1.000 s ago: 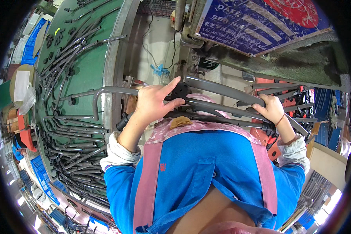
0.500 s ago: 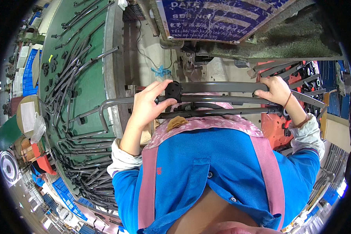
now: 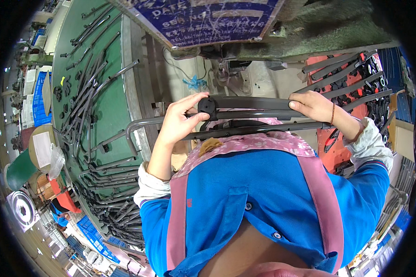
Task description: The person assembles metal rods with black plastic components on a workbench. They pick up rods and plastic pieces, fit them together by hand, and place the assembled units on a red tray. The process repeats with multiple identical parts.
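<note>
My left hand (image 3: 179, 121) pinches a black round end cap (image 3: 206, 105) on the left end of a dark grey metal tube (image 3: 252, 102). My right hand (image 3: 313, 105) is closed around the same tube's right part. Two more grey tubes (image 3: 245, 130) lie just below it, across my lap, over a pink flowered apron (image 3: 263, 143). One of them has a bent end (image 3: 133, 129) reaching left toward the green table.
A green table (image 3: 108, 106) on my left carries several loose grey bent tubes (image 3: 85, 97). A green machine with a blue plate (image 3: 217, 18) stands ahead. On my right an orange bin (image 3: 351, 74) holds tubes and black caps. Blue crates (image 3: 32, 97) sit far left.
The tubes have come level and closer to my chest. My left hand has shifted from gripping the tube bundle to pinching the black end cap; my right hand stays on the tube.
</note>
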Tool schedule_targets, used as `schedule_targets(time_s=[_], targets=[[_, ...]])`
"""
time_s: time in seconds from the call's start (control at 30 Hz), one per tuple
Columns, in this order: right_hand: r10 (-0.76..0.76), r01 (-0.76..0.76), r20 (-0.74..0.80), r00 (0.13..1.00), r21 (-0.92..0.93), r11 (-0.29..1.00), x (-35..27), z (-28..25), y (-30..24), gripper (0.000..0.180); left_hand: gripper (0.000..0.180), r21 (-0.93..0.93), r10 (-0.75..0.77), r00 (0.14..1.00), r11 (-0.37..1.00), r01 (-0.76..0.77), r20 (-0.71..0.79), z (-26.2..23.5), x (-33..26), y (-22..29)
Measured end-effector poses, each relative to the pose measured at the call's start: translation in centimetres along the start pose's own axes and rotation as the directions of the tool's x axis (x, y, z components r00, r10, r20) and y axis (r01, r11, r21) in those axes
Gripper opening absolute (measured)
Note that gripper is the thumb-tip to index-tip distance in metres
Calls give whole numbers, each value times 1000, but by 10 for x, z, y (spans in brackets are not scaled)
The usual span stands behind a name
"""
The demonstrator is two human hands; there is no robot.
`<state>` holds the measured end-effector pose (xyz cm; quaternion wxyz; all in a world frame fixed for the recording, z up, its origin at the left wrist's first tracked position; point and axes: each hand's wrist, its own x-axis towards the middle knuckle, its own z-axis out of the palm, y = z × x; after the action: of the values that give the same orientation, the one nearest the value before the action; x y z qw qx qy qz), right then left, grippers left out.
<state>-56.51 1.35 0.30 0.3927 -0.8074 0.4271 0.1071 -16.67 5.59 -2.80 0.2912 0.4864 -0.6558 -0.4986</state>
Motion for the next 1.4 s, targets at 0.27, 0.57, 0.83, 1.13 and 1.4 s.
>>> schedule_targets(time_s=[0.27,0.57,0.83,1.13,1.4], targets=[[-77,85,-210,975,31,996,7,2,-1,32,52,83,-25,1000,996,25,-4,13,1,10],[-133,120,-240,962,-68,990,9,-5,-8,33,40,163,-32,999,986,38,-40,23,-3,9],[-95,82,-252,963,-61,995,7,5,2,33,21,242,-78,996,966,87,-45,28,5,2],[-172,146,-285,943,-110,983,2,-1,-2,37,21,372,-122,986,915,157,-116,27,16,15],[-164,159,-319,934,-42,986,1,-41,-14,47,19,414,144,961,910,-35,-234,4,47,35]])
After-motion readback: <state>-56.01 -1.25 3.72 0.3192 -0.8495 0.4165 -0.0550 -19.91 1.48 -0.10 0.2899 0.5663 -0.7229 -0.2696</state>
